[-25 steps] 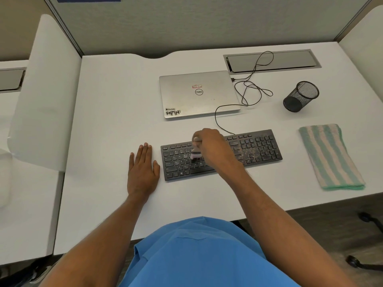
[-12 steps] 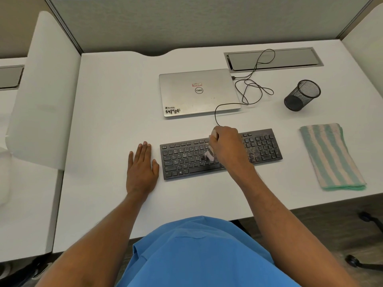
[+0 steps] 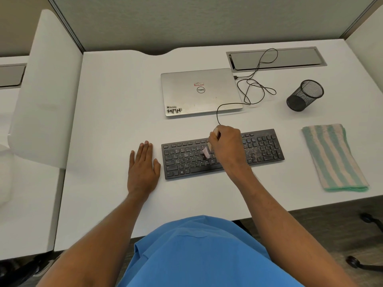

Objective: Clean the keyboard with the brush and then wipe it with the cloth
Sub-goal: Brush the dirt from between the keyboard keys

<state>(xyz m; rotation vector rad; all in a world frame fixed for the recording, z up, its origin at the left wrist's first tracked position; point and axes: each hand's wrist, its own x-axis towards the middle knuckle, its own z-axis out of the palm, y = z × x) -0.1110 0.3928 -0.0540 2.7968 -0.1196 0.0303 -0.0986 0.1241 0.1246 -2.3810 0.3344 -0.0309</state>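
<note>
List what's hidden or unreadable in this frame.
Head view:
- brush: handle mostly hidden inside the right hand.
- keyboard: middle keys covered by that hand and wrist; legends too small to read.
- cable: its keyboard end hidden behind the hand.

The right hand (image 3: 228,146) covers the middle of the keyboard (image 3: 263,146), hiding the keys beneath it and the spot where the cable (image 3: 217,114) meets the keyboard's far edge. The brush (image 3: 206,152) is mostly buried in that hand's grip. Only a pale, slightly blurred bristle end pokes out below the fingers, and a bit of handle shows above the knuckles. The key lettering is too small to read, as is the red-edged label (image 3: 199,84) on the laptop (image 3: 207,100). Pale specks on the keyboard's right part are too fine to identify. Both forearms and the blue shirt (image 3: 203,255) run off the bottom edge. Dark chair wheels (image 3: 352,262) at lower right are cut by the right edge. A neighbouring desk (image 3: 27,204) is cut by the left edge.
</note>
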